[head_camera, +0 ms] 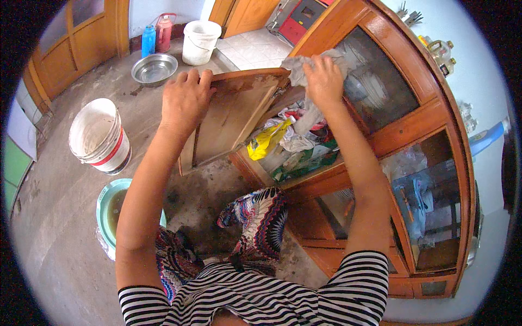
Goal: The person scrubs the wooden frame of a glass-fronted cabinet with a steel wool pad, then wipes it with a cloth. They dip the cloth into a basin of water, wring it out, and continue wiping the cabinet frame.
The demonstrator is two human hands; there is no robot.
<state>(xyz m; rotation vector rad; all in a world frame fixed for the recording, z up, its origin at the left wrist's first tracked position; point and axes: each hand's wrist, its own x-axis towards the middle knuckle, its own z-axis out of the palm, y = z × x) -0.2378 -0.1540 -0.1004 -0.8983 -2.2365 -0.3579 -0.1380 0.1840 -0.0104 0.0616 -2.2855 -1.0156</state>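
My left hand (187, 97) grips the top outer corner of an open wooden cabinet door (228, 114), fingers hooked over its edge. With my right hand (325, 83) I press a wet-looking grey cloth (297, 69) to the cabinet front near the hinge side of that door. One end of the cloth hangs down below my palm. Behind the door, the open compartment of the wooden cabinet (399, 138) holds a yellow plastic pouch (267, 140), crumpled bags and a dark green item (304, 161). My right forearm hides part of the compartment.
A turquoise basin (105, 203) of murky water stands on the floor by my left forearm. Beyond it are a white bucket (102, 136), a metal basin (154, 69), another white bucket (200, 42) and two thermos flasks (164, 34). Bottles (442, 51) stand on the cabinet top.
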